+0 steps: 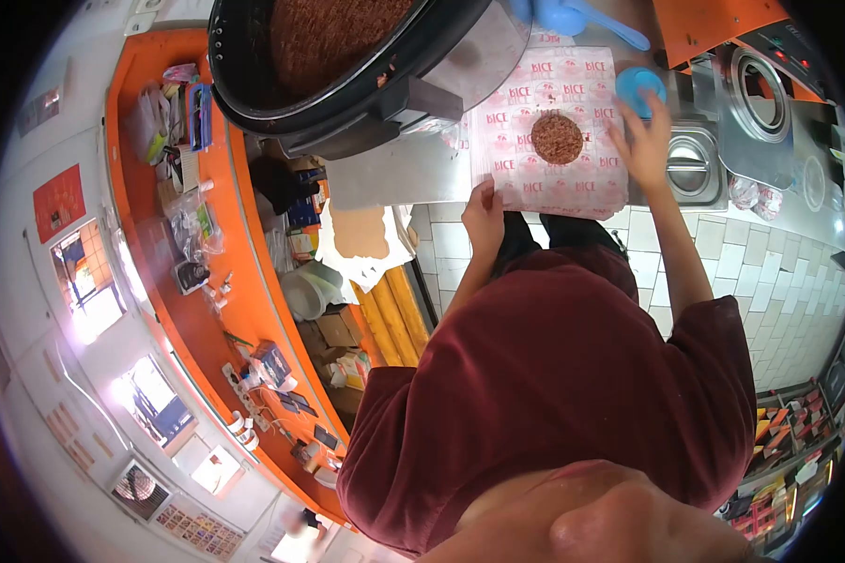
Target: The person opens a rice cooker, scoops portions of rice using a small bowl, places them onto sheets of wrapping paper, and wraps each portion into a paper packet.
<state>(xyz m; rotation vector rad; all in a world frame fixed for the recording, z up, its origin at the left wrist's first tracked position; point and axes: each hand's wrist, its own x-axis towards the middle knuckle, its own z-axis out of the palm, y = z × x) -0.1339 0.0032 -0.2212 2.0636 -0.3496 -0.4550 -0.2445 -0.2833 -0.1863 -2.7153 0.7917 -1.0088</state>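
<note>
A round flat patty of brown-red rice [557, 139] lies on a stack of white paper sheets printed in red [526, 183]. My left hand [483, 220] pinches the stack's lower left corner. To the right of the rice, my right hand [645, 145] is slightly blurred, its fingers apart over the paper's right edge. Its fingertips overlap the near edge of a round blue cup or mould [640, 89]; whether they touch it is unclear. A large black cooker [329, 127] full of brown-red rice [333, 42] stands at the upper left.
A blue scoop or spoon [601, 21] lies behind the paper. Right of my right hand is a lidded metal container [693, 164], with a round-topped machine [759, 94] beyond it. Orange shelving [244, 272] with bags and boxes runs along the left.
</note>
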